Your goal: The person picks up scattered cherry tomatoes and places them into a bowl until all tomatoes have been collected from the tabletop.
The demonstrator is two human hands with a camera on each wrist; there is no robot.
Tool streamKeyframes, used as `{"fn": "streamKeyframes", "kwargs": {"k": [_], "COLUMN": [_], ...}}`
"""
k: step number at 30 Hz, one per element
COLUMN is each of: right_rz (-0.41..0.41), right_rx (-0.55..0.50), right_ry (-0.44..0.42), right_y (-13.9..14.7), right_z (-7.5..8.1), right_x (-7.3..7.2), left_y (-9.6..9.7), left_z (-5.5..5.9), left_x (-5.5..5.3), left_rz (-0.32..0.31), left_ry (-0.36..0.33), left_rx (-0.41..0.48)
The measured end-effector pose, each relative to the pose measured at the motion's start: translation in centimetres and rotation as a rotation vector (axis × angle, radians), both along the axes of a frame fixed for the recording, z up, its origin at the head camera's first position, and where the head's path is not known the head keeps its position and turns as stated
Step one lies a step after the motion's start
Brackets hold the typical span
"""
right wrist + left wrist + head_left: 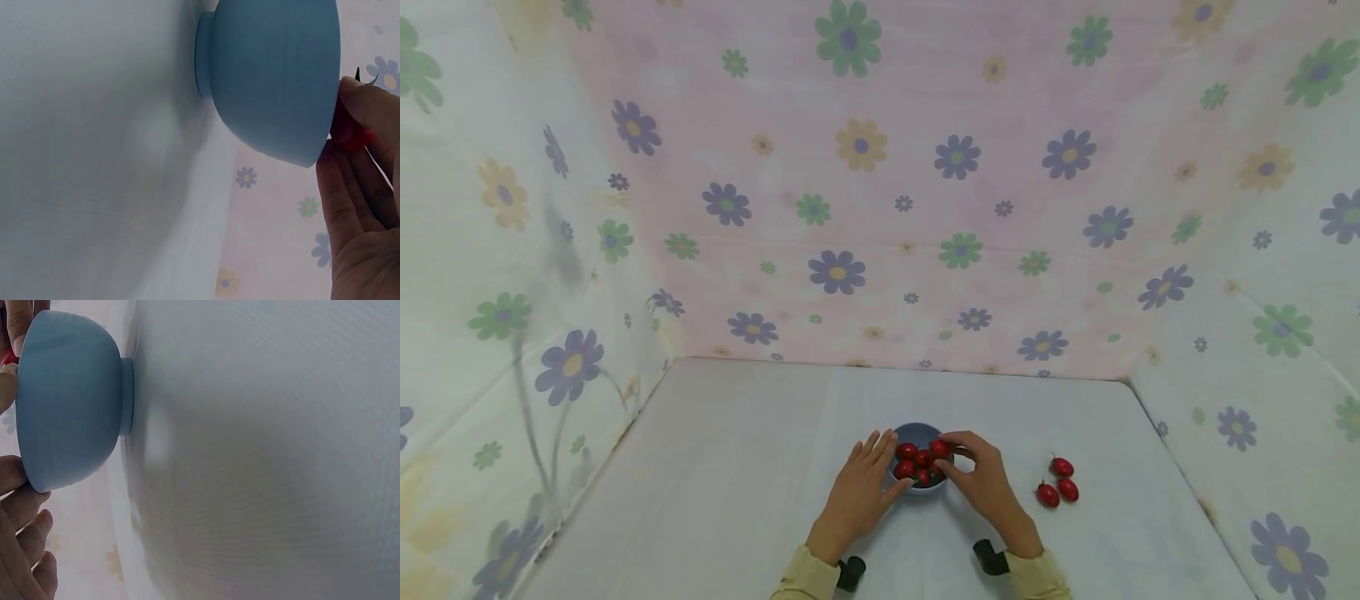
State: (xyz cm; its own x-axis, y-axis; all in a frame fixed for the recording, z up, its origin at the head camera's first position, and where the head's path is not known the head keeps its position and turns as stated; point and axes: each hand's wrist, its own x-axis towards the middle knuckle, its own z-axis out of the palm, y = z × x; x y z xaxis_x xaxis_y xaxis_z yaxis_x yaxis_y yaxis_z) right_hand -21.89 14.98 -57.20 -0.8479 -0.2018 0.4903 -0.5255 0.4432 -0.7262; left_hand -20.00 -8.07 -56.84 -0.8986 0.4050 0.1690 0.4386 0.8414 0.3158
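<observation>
A small blue bowl stands on the table, holding several red cherry tomatoes. My left hand rests against the bowl's left rim, its fingers extended and the thumb at the near side. In the left wrist view, fingertips touch the rim. At the bowl's right edge, my right hand pinches a red cherry tomato between thumb and fingers, right at the rim. A dark green stem shows above that thumb in the right wrist view. Fingers partly hide the held tomato.
Three more cherry tomatoes lie on the white table, to the right of my right hand. Flower-printed cloth walls enclose the table at the back and both sides. A dark wrist device sits by the right sleeve.
</observation>
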Motion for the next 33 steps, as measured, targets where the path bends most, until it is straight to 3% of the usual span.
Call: {"fn": "streamKeyframes", "kwargs": {"k": [13, 21, 33], "right_rz": [0.022, 0.016, -0.040], "right_rx": [-0.037, -0.001, 0.030], "right_ry": [0.040, 0.009, -0.056], "right_y": [-1.5, -1.6, -1.7], "right_z": [0.4, 0.0, 0.3], "right_x": [0.4, -0.2, 0.3], "left_y": [0.1, 0.0, 0.0], "left_z": [-0.1, -0.1, -0.1], "left_x": [0.0, 0.0, 0.0], "left_rz": [0.002, 0.006, 0.004], "left_ry": [-0.008, -0.008, -0.006], "left_rx": [0.006, 0.013, 0.012]}}
